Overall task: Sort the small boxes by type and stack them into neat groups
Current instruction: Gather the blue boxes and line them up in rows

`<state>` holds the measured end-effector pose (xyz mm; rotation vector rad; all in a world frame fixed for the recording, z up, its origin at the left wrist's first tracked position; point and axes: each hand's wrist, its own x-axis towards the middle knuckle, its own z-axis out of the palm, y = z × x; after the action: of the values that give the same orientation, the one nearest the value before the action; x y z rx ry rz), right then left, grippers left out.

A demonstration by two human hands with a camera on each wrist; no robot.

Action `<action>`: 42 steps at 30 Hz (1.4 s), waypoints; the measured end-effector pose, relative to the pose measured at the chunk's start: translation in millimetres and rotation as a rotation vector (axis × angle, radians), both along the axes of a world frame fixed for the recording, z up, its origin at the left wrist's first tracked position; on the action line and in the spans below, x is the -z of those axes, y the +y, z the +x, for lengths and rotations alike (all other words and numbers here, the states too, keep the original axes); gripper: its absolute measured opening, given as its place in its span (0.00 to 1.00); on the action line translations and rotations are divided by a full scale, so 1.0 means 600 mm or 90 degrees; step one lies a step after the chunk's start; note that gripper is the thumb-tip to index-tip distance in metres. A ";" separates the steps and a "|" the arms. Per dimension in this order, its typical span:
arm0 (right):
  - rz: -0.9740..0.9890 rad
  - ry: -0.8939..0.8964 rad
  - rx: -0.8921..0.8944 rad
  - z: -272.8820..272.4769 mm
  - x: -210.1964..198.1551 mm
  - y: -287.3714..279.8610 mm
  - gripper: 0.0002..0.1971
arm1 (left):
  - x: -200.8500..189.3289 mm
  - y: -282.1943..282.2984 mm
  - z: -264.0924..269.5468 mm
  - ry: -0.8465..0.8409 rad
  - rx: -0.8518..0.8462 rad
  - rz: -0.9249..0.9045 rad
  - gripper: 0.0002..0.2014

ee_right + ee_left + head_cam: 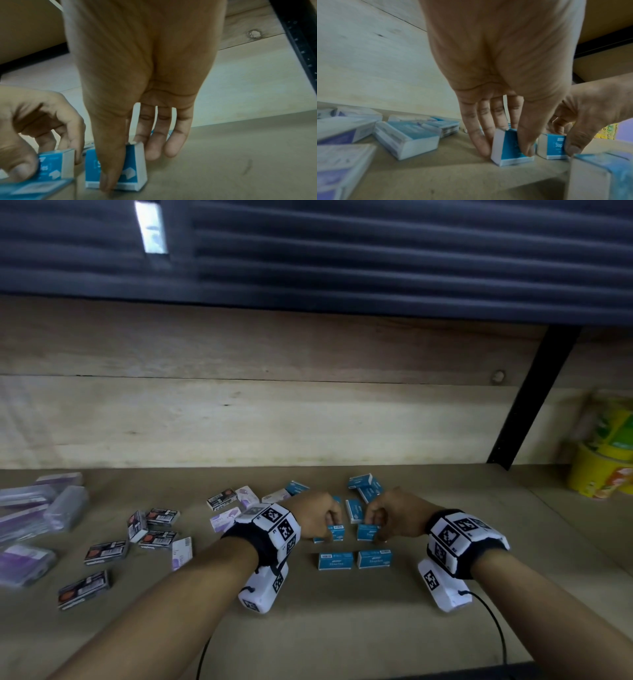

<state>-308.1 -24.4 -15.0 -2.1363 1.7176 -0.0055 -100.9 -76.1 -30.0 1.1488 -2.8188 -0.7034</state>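
Two blue staple boxes (335,560) (374,558) lie side by side on the shelf board. Just behind them my left hand (333,524) pinches a third blue box (337,534) between thumb and fingers, its base on the board. My right hand (372,524) pinches a fourth blue box (367,533) beside it. In the left wrist view the left hand (505,150) holds its box (511,152) tilted on edge. The right wrist view shows the right hand (132,169) gripping its box (132,174).
More blue boxes (363,489) lie loose behind my hands. Purple-and-white boxes (224,518) and black boxes (106,552) are scattered to the left, with wrapped purple packs (41,508) beyond. Yellow cups (603,460) and a black post (534,398) stand at the right.
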 end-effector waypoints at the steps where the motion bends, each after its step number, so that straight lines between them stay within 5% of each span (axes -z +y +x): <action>1: 0.002 -0.001 -0.001 0.000 0.000 0.001 0.12 | 0.000 0.001 0.001 0.000 0.001 0.004 0.14; 14: 0.048 -0.063 0.024 -0.002 -0.021 0.001 0.14 | -0.014 -0.005 0.011 0.054 -0.006 0.086 0.10; 18: -0.012 -0.064 0.075 -0.010 -0.042 -0.013 0.10 | -0.035 -0.028 0.020 0.096 -0.068 0.021 0.09; 22: -0.033 -0.026 0.095 -0.008 -0.042 -0.033 0.07 | -0.034 -0.045 0.018 0.029 -0.075 -0.023 0.13; 27: -0.012 0.037 0.066 0.013 -0.035 -0.052 0.23 | -0.028 -0.050 0.006 -0.095 -0.051 -0.095 0.22; 30: -0.001 0.066 0.048 0.021 -0.029 -0.063 0.24 | -0.024 -0.048 -0.001 -0.137 -0.037 -0.106 0.25; 42: 0.091 0.158 0.009 0.037 -0.020 -0.078 0.32 | -0.017 -0.057 -0.016 -0.195 -0.044 -0.132 0.19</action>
<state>-285.7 -71.4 -2.8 -2.0894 1.8074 0.3821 -110.7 -110.6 -19.6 1.4127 -2.9816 -0.2390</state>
